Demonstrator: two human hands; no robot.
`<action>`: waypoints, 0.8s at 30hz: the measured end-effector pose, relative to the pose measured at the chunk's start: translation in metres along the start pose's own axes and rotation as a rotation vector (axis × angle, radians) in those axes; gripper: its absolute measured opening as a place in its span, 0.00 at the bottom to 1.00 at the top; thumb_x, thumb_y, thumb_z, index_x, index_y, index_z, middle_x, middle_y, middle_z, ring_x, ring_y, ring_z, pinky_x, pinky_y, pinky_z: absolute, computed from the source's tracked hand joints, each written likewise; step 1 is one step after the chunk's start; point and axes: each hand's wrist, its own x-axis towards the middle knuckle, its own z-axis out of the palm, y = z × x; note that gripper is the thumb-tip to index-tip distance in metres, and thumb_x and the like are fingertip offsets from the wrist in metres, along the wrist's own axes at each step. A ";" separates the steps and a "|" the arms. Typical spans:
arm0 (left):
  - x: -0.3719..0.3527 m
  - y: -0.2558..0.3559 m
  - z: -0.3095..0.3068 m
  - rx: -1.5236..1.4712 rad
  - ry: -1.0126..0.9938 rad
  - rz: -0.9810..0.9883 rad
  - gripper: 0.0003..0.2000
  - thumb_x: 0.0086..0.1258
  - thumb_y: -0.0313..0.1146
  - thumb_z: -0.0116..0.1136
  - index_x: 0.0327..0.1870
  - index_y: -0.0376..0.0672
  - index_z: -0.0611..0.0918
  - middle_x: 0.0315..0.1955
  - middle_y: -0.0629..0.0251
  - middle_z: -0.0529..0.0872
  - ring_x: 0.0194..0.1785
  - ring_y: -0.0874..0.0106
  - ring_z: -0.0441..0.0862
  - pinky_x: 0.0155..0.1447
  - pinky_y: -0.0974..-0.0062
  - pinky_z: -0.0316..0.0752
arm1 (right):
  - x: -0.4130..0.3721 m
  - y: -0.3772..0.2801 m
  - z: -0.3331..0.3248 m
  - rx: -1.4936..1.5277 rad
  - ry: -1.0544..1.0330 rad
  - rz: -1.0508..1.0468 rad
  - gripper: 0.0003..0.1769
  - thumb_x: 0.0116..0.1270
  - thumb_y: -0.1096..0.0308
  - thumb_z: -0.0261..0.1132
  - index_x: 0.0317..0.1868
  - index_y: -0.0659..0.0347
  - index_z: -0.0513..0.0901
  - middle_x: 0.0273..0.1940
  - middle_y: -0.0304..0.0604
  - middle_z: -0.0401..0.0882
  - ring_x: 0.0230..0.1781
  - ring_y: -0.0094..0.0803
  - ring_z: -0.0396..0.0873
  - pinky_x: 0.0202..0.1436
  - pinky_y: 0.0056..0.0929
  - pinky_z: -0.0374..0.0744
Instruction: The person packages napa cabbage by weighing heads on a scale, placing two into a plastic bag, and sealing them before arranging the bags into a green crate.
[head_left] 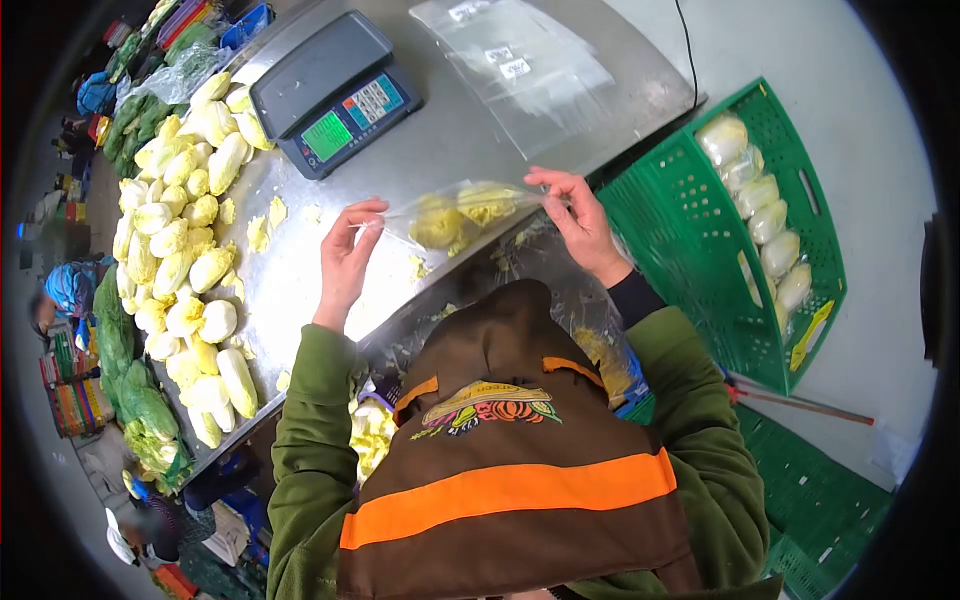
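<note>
A clear plastic bag [400,222] is stretched between my two hands at the table's front edge. Inside it lie pale yellow leafy heads [437,221] that look like chicory. My left hand [350,255] pinches the bag's left end between thumb and fingers. At the opposite end, my right hand [580,225] grips the plastic with thumb and fingertips, the other fingers partly curled. Loose yellow leaves [258,235] lie on the metal to the left of the bag.
A scale [335,95] with a lit green display stands on the metal table [440,110]. Flat labelled bags [530,65] lie at the back. Many loose heads [170,235] are heaped on the left. At right, a green crate [690,225] holds several wrapped heads [768,222]. People work at far left.
</note>
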 end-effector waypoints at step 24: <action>-0.001 -0.099 -0.016 0.304 -0.210 -0.326 0.16 0.66 0.21 0.61 0.56 0.37 0.79 0.52 0.57 0.82 0.55 0.67 0.80 0.55 0.64 0.80 | 0.014 0.032 0.055 -0.366 -0.369 0.496 0.11 0.64 0.66 0.62 0.45 0.61 0.79 0.44 0.47 0.80 0.45 0.40 0.79 0.52 0.39 0.78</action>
